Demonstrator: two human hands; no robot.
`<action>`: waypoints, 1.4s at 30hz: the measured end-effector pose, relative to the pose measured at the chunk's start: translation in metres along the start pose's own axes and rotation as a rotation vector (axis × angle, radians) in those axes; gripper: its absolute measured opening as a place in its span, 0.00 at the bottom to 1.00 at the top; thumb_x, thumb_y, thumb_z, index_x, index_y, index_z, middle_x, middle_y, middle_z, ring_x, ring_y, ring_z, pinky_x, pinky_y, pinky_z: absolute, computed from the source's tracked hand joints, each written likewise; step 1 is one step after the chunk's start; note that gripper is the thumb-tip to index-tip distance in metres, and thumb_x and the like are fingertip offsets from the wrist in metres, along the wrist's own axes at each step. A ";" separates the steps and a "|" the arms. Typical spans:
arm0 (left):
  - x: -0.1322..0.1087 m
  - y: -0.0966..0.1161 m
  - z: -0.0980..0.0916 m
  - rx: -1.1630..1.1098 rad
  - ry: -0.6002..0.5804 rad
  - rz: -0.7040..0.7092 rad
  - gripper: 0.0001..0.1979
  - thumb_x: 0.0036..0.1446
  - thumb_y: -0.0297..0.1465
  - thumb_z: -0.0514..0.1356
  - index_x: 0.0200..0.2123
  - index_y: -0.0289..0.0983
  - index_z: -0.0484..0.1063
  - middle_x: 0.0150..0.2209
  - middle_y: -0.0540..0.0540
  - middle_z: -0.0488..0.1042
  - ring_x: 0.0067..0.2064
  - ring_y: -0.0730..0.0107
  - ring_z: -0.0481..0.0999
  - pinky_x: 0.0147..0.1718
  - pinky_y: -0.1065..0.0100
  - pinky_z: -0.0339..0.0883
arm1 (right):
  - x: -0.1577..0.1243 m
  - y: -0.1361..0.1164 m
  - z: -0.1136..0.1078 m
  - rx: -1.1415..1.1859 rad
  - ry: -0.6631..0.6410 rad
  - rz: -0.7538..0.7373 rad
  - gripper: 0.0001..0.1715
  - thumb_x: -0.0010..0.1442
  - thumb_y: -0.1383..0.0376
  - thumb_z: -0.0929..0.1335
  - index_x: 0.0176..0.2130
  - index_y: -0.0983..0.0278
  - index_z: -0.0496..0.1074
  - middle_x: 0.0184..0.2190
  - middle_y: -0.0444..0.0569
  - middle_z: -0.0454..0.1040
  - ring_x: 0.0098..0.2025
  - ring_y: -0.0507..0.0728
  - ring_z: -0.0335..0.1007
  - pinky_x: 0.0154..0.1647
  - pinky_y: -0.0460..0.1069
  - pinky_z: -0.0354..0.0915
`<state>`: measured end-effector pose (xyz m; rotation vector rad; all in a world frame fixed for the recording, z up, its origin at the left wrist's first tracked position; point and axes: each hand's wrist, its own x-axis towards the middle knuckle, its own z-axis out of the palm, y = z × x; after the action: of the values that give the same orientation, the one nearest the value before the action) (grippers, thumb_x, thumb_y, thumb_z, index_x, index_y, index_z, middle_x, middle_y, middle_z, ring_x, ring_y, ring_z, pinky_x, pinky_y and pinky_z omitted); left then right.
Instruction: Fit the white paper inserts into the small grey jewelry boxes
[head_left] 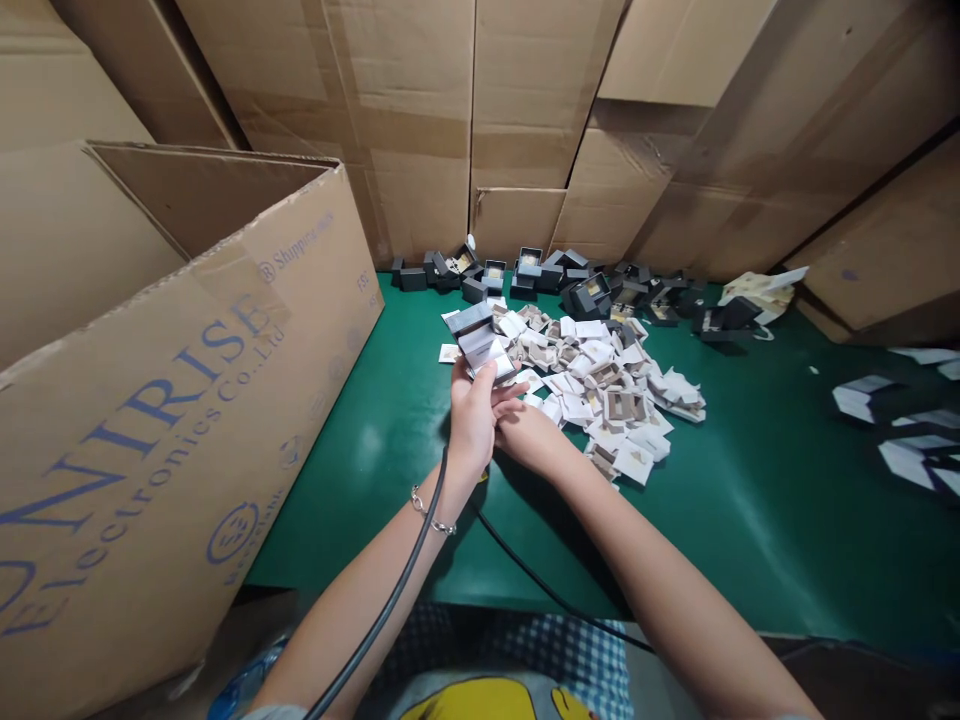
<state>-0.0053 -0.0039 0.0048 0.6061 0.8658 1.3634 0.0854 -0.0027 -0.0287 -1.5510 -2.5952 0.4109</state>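
Green table (367, 450), left hand (472, 415) beside right (527, 432)

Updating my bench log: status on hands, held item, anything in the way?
Left hand holding small open box. Right hand close beside it. Black cable across left forearm.

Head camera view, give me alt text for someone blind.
A left hand holds an open box, the right hand close by, above a green table with piled white pieces and dark boxes behind; a cardboard carton stands at left.

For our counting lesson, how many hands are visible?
2: the left hand, holding an open box, and the right hand, close beside it over the table. No others show.
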 end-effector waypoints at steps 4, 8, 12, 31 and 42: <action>0.004 0.001 -0.002 -0.063 0.073 -0.132 0.18 0.55 0.35 0.57 0.47 0.36 0.61 0.39 0.40 0.78 0.26 0.73 0.78 0.17 0.78 0.63 | -0.006 0.002 -0.013 0.123 0.007 -0.002 0.12 0.53 0.71 0.69 0.40 0.68 0.73 0.45 0.58 0.72 0.48 0.60 0.68 0.44 0.50 0.65; 0.005 0.007 -0.001 -0.173 0.139 -0.217 0.14 0.57 0.33 0.55 0.45 0.34 0.63 0.36 0.43 0.78 0.24 0.76 0.76 0.17 0.78 0.61 | -0.006 0.002 -0.014 0.232 0.027 0.012 0.13 0.51 0.72 0.69 0.40 0.67 0.73 0.47 0.56 0.70 0.44 0.57 0.69 0.43 0.49 0.65; 0.007 0.010 -0.001 -0.219 0.183 -0.234 0.12 0.57 0.31 0.54 0.44 0.33 0.65 0.32 0.45 0.77 0.24 0.76 0.76 0.19 0.78 0.62 | -0.004 0.001 -0.014 0.274 0.069 0.011 0.04 0.54 0.69 0.68 0.33 0.68 0.73 0.40 0.55 0.73 0.38 0.55 0.70 0.39 0.48 0.65; 0.009 -0.011 -0.005 0.005 -0.073 -0.258 0.09 0.52 0.29 0.60 0.37 0.34 0.68 0.39 0.40 0.77 0.32 0.66 0.80 0.24 0.75 0.70 | 0.004 0.025 -0.037 1.808 0.841 0.545 0.08 0.52 0.70 0.67 0.31 0.62 0.61 0.18 0.34 0.65 0.19 0.45 0.69 0.21 0.37 0.68; 0.009 -0.015 -0.005 0.111 -0.092 -0.243 0.12 0.53 0.30 0.60 0.41 0.36 0.64 0.37 0.43 0.76 0.29 0.70 0.79 0.24 0.74 0.70 | 0.004 0.038 -0.021 1.426 0.940 0.482 0.21 0.46 0.56 0.72 0.37 0.65 0.72 0.28 0.41 0.73 0.25 0.47 0.65 0.24 0.42 0.62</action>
<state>-0.0003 0.0027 -0.0119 0.6226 0.9132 1.0655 0.1197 0.0218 -0.0193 -1.1893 -0.7383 0.9380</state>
